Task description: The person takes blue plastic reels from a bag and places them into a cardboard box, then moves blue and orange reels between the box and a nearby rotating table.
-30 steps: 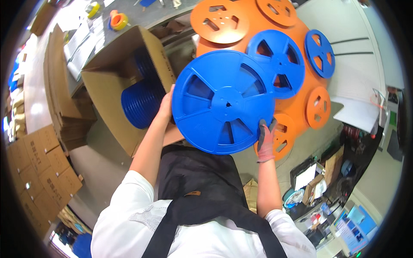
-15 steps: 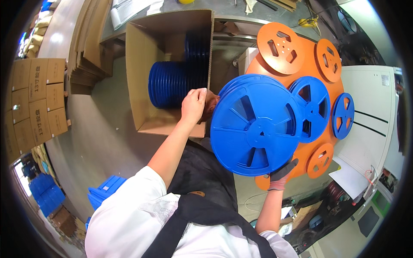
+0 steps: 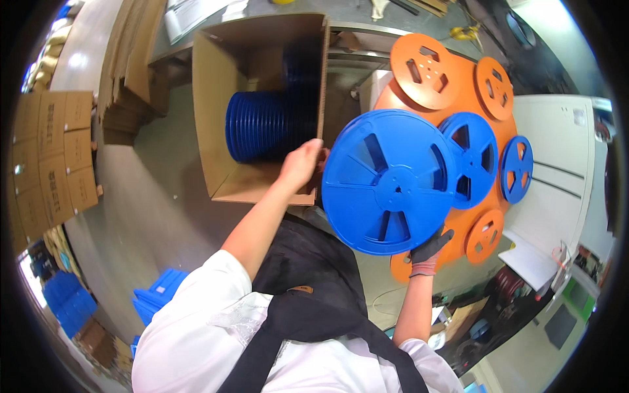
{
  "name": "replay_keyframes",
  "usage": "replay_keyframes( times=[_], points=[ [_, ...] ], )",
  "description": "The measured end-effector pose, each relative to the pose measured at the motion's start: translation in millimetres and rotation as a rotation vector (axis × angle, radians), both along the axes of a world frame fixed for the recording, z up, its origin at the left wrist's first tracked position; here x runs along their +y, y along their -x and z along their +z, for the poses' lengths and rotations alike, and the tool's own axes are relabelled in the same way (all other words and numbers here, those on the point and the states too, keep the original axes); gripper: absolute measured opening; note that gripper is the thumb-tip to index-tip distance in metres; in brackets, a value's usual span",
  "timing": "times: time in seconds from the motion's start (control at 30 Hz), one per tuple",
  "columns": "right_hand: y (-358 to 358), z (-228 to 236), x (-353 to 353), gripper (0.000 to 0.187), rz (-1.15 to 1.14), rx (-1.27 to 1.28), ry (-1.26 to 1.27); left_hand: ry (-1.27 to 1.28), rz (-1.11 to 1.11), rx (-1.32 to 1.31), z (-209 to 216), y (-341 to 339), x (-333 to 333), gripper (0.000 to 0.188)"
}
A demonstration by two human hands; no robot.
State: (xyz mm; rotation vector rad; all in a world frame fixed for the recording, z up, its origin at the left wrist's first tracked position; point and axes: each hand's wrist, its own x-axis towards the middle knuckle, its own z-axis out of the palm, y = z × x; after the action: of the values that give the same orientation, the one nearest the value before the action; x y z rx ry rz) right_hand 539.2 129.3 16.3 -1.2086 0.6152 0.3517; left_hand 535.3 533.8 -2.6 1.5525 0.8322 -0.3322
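Blue reel (image 3: 413,175), 3 o'clock of view centre; judged light, stiff, slick plastic, best held by opposite rims. Gloved right hand (image 3: 430,250) gripping rim at 5 o'clock. Left hand (image 3: 301,165) curled near box (image 3: 208,124) edge, 10 o'clock; grip unclear. Grey floor (image 3: 147,216); bench (image 3: 347,13) at 12, cartons (image 3: 54,154) at 9.

Reels (image 3: 255,128) lie in the carton (image 3: 211,124) left of the held reel (image 3: 400,175)
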Motion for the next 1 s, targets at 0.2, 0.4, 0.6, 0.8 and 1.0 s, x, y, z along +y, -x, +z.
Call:
replay_keyframes(
  times=[0.2, 0.4, 0.6, 0.8, 1.0],
  points=[
    [109, 12, -36, 0.053, -0.317, 0.154, 0.372, 0.288, 0.323, -0.347, 99, 74, 22, 0.025],
    [156, 137, 79, 0.066, 0.217, -0.272, 0.165, 0.838, -0.383, -0.307, 175, 65, -121, 0.054],
    [134, 113, -9, 0.057, -0.362, -0.02, 0.204, 0.266, -1.119, -0.65, 190, 33, -177, 0.057],
    [40, 64, -83, 0.077, -0.341, 0.025, 0.367, 0.063, -1.19, -0.392, 173, 82, -117, 0.05],
    [31, 38, -28, 0.078, 0.175, -0.252, 1.12, -0.194, -0.827, -0.082, 164, 122, -62, 0.039]
  ],
)
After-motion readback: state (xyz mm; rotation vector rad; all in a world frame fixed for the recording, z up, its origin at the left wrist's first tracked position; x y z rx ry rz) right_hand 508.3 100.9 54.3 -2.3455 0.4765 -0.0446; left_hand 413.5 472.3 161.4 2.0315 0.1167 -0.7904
